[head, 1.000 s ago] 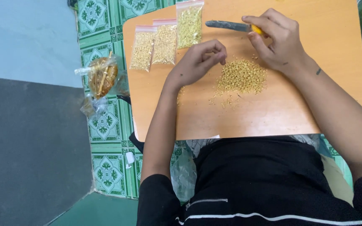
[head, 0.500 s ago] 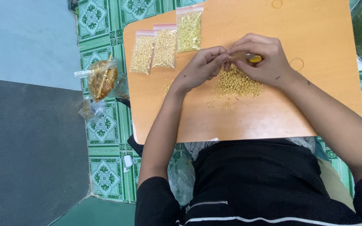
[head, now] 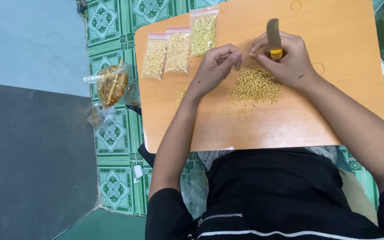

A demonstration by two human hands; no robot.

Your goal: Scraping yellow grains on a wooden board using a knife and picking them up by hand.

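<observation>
On the orange surface [head: 290, 129], the right hand [head: 290, 60] has its grip closed around a yellow-handled knife [head: 273, 38], blade toward 12 o'clock. The left hand [head: 216, 66], fingers curled with fingertips pinched, sits at 9 o'clock of it, above the pile of yellow grains [head: 256, 85].

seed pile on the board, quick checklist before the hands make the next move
1. Seed pile within reach, just below both hands: ok.
2. Right hand grips the yellow-handled knife, blade pointing away from the body: ok.
3. Left hand fingers clear of the blade: ok.
4. Something pinched between the fingertips: cannot tell.
5. Three filled bags lie clear of the work area: ok.
6. Stray seeds scattered outside the pile: not ok.
</observation>
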